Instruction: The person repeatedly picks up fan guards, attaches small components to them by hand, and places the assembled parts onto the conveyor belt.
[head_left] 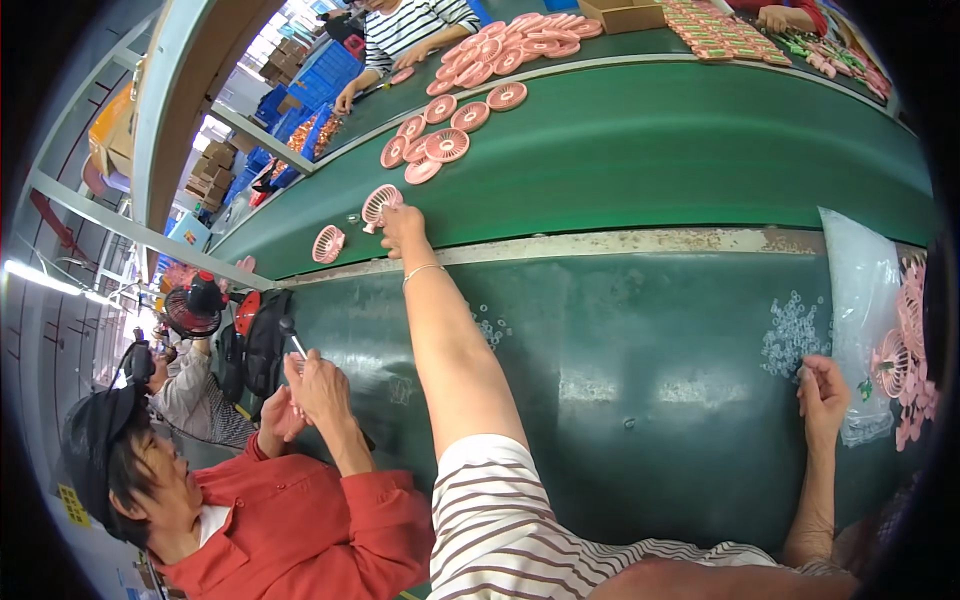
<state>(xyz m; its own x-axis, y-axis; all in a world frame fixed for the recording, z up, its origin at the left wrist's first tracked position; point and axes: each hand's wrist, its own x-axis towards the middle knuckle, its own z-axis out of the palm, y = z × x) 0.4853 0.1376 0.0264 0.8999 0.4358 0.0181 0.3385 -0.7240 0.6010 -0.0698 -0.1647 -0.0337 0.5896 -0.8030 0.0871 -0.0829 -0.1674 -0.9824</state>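
My left arm stretches out over the green conveyor belt, and my left hand (404, 230) is closed on the edge of a pink slotted fan housing (381, 204). A similar pink housing (328, 244) lies on the belt just to its left. At the right of the dark green work table, my right hand (824, 388) has its thumb and fingers drawn together beside a scatter of small clear rings (794, 332). Whatever those fingertips pinch, if anything, is too small to make out. Another few clear rings (492, 330) lie partly behind my left forearm.
A clear plastic bag (862, 310) and a heap of pink fan parts (908, 345) lie at the right. Round pink grilles (446, 145) rest on the belt ahead. At my left a person in red (290, 520) holds a tool (293, 336). A metal rail (640, 244) borders the belt.
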